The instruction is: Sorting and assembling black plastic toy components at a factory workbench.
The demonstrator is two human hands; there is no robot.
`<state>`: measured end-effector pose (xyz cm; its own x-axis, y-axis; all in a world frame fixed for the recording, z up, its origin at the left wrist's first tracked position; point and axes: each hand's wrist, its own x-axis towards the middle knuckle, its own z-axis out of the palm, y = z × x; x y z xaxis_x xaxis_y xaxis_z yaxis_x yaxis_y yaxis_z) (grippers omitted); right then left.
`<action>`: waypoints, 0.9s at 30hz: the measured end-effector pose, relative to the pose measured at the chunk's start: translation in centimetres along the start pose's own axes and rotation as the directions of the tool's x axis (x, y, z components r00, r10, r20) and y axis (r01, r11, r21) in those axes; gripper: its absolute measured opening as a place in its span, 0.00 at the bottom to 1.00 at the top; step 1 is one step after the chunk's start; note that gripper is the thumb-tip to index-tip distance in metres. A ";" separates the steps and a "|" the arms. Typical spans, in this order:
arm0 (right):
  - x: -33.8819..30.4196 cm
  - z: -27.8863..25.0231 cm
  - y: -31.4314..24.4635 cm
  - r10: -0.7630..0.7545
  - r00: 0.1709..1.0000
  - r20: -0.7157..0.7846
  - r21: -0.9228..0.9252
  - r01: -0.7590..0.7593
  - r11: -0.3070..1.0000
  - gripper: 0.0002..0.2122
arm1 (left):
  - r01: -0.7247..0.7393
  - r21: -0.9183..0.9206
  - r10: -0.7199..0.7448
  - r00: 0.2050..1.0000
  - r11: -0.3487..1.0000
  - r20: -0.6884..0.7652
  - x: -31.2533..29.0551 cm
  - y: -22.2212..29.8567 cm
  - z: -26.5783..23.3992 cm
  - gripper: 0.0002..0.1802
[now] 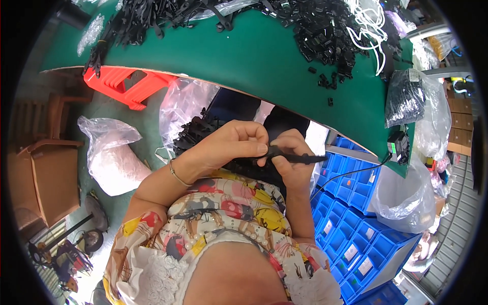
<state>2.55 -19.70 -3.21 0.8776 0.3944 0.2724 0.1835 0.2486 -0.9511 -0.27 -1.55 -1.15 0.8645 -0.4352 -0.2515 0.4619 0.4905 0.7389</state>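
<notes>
In front of my chest, my two hands meet at a thin black strap (pixel 309 159). My left hand (pixel 236 144) is closed, its thumb and forefinger pinching the strap's left end. Around its middle curl the fingers and thumb of my right hand (pixel 294 161), and the free end sticks out to the right. Fingers cover the part between the hands, so any small piece there is hidden. Below and to the left of my hands lies a heap of black straps (pixel 192 133).
Ahead is a green table (pixel 239 53) bearing bundled black straps (pixel 140 23), a pile of small black plastic pieces (pixel 325 43) and white cord (pixel 368 25). A red plastic stool (pixel 127 86) and filled plastic bag (pixel 114 157) stand left. Blue bins (pixel 351 223) stack up right.
</notes>
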 end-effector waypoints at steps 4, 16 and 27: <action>0.4 -0.3 -0.5 -0.130 0.981 0.148 -0.268 0.166 0.949 0.11 | 0.007 0.105 -0.007 1.000 0.994 0.000 -0.3 0.7 -0.2 0.09; 0.8 -0.2 -1.9 -0.320 0.942 0.100 -0.715 0.292 0.635 0.10 | -0.153 0.194 0.181 0.974 0.969 -0.139 0.3 -0.6 -0.7 0.10; -0.3 0.6 -2.3 0.284 0.946 0.154 -0.417 -0.198 0.887 0.06 | -0.298 0.902 0.417 0.896 0.312 0.152 -0.8 -0.2 -0.4 0.13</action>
<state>1.63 -19.85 -0.99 0.8143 0.5803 0.0102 0.1736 -0.2268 -0.9583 -0.96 -1.03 -1.32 0.9373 -0.3001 0.1773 -0.2920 -0.3982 0.8696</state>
